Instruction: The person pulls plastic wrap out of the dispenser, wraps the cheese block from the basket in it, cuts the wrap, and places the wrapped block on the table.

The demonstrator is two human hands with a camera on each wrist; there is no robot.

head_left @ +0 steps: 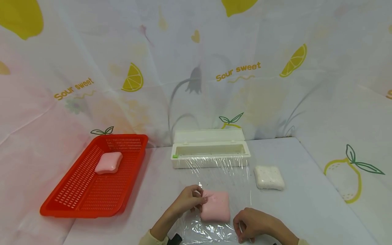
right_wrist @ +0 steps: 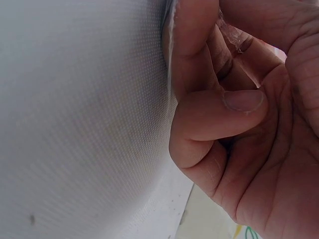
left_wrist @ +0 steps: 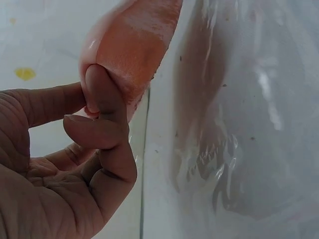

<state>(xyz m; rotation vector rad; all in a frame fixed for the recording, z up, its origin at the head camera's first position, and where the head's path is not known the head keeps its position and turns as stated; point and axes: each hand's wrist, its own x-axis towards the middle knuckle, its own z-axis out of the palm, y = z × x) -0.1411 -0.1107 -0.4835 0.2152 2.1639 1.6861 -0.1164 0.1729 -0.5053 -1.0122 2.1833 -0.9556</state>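
Note:
My left hand (head_left: 189, 200) pinches the upper left corner of a pink pillow-shaped block (head_left: 215, 207), its thumb on top. In the left wrist view the pinched block (left_wrist: 137, 42) stands tilted, above a sheet of clear plastic wrap (left_wrist: 259, 144). That sheet runs from the white dispenser box (head_left: 211, 162) toward me and lies beneath the block. Just right of the block, my right hand (head_left: 252, 223) has its fingers curled at the wrap's near right edge. A crumpled bit of wrap (right_wrist: 232, 32) shows between thumb and fingers in the right wrist view.
A red perforated basket (head_left: 130, 190) stands on the left with another pink block (head_left: 108, 162) inside. To the right lies a white pillow-shaped block (head_left: 268, 177). The dispenser's lid (head_left: 209, 135) stands raised near the printed back curtain (head_left: 269, 102).

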